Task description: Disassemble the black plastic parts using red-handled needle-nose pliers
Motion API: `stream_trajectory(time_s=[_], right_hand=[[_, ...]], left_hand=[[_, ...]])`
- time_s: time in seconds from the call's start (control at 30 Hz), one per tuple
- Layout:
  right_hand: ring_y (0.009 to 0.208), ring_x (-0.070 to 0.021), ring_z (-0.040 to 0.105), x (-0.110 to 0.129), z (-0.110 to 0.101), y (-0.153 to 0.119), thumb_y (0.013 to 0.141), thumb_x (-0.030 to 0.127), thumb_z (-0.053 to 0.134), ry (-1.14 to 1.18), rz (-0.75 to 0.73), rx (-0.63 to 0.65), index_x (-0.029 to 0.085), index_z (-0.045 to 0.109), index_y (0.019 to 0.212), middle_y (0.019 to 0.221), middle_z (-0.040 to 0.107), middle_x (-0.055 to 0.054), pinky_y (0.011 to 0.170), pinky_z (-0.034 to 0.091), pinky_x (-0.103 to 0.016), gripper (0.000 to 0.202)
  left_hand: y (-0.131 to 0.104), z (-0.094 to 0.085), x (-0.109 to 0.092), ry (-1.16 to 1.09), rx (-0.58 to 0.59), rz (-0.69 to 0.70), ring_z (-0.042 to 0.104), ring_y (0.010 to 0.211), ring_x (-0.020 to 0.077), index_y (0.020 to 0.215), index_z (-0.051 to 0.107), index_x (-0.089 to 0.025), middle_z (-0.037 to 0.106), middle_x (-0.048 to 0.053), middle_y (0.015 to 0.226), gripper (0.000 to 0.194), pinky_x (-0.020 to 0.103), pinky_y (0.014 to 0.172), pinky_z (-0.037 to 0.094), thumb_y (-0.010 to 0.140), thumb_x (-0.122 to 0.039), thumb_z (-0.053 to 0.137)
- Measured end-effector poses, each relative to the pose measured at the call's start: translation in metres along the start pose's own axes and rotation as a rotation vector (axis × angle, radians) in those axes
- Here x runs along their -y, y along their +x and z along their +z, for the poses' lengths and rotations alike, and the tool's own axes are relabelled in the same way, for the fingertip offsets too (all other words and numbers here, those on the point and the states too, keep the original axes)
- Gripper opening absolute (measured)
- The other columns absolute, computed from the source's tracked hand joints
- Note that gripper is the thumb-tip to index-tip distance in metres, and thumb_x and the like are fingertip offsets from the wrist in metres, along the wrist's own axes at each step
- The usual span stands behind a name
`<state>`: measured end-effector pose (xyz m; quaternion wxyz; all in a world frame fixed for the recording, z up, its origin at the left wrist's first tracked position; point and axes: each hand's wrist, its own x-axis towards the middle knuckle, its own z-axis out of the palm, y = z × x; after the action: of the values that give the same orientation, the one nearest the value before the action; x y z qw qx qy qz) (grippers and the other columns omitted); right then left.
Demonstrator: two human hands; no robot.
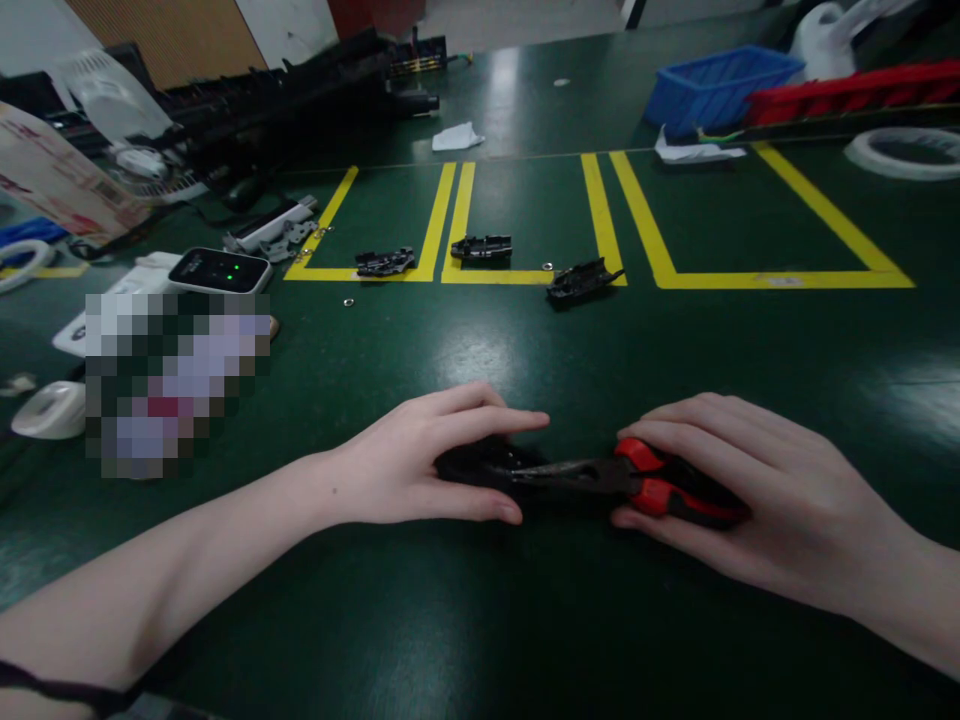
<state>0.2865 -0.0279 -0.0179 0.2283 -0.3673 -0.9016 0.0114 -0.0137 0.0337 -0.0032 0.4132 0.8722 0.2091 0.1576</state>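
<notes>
My right hand [757,485] is wrapped round the red and black handles of a pair of needle-nose pliers [592,476]. Their jaws point left and reach a black plastic part [476,464]. My left hand [427,455] grips that part from the left, thumb on the near side and fingers on the far side; much of it is hidden in the palm. Whether the jaws pinch anything on the part I cannot tell. Farther back lie similar black plastic pieces: one at the left [385,262], another in the middle [482,248] and a third at the right [583,282].
Yellow tape outlines [780,280] mark the green table. Small metal bits [348,302] lie near the pieces. To the left are a white device with green lights [220,270] and a pixelated object [180,390]. A blue basket [712,85] and a tape roll [907,152] stand back right.
</notes>
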Motion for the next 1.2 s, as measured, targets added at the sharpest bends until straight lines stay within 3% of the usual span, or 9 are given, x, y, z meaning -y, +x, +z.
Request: stream_trajectory(time_s=[0.23,0.4,0.57,0.87,1.03,1.2], right_hand=[[0.081,-0.0236,0.065,0.0031,-0.0019,-0.0006,0.095,0.045,0.057,-0.007,0.037,-0.002,0.017,0.056,0.113,0.097,0.065,-0.012,0.064,0.057,-0.039,0.034],[0.079,-0.0228,0.065,0.0028,-0.0023,0.0022,0.095,0.046,0.058,0.016,0.064,-0.01,0.019,0.055,0.113,0.096,0.065,-0.01,0.061,0.057,-0.037,0.033],[0.08,-0.0233,0.066,0.0028,-0.0014,0.0009,0.093,0.047,0.06,0.012,0.075,0.004,0.019,0.056,0.113,0.097,0.065,-0.01,0.062,0.057,-0.037,0.035],[0.08,-0.0237,0.066,0.0003,-0.0017,-0.0009,0.093,0.046,0.061,0.044,0.093,-0.006,0.02,0.056,0.115,0.098,0.065,-0.01,0.061,0.058,-0.039,0.034],[0.08,-0.0235,0.066,0.0002,-0.0006,-0.0003,0.092,0.045,0.063,0.056,0.096,0.001,0.021,0.057,0.114,0.098,0.066,-0.009,0.061,0.058,-0.039,0.033],[0.081,-0.0244,0.066,0.0021,-0.001,0.0003,0.093,0.047,0.06,0.031,0.072,0.004,0.018,0.057,0.112,0.097,0.065,-0.012,0.061,0.058,-0.039,0.034]], left_hand=[[-0.0004,0.0028,-0.0005,0.007,-0.118,-0.01,0.058,0.11,0.022,0.14,0.049,-0.024,0.056,0.007,0.124,0.07,0.033,0.089,0.052,0.082,-0.049,0.077],[-0.0002,0.0044,-0.001,0.12,-0.118,-0.047,0.058,0.113,0.0241,0.143,0.043,-0.024,0.054,0.007,0.13,0.082,0.033,0.085,0.052,0.076,-0.054,0.081],[-0.0003,0.0044,-0.0012,0.146,-0.126,-0.066,0.06,0.107,0.0205,0.143,0.043,-0.023,0.055,0.007,0.128,0.073,0.032,0.083,0.052,0.083,-0.046,0.077],[-0.0007,0.0035,-0.0051,0.121,-0.132,-0.079,0.059,0.116,0.0257,0.14,0.045,-0.024,0.054,0.009,0.131,0.064,0.039,0.093,0.055,0.084,-0.037,0.072],[-0.0002,0.0027,-0.0078,0.087,-0.132,-0.088,0.06,0.111,0.0245,0.14,0.045,-0.023,0.054,0.009,0.13,0.062,0.035,0.086,0.058,0.083,-0.029,0.069],[0.0006,0.001,-0.0096,0.107,-0.079,-0.064,0.058,0.116,0.0239,0.139,0.045,-0.019,0.053,0.01,0.133,0.061,0.038,0.097,0.053,0.082,-0.025,0.067]])
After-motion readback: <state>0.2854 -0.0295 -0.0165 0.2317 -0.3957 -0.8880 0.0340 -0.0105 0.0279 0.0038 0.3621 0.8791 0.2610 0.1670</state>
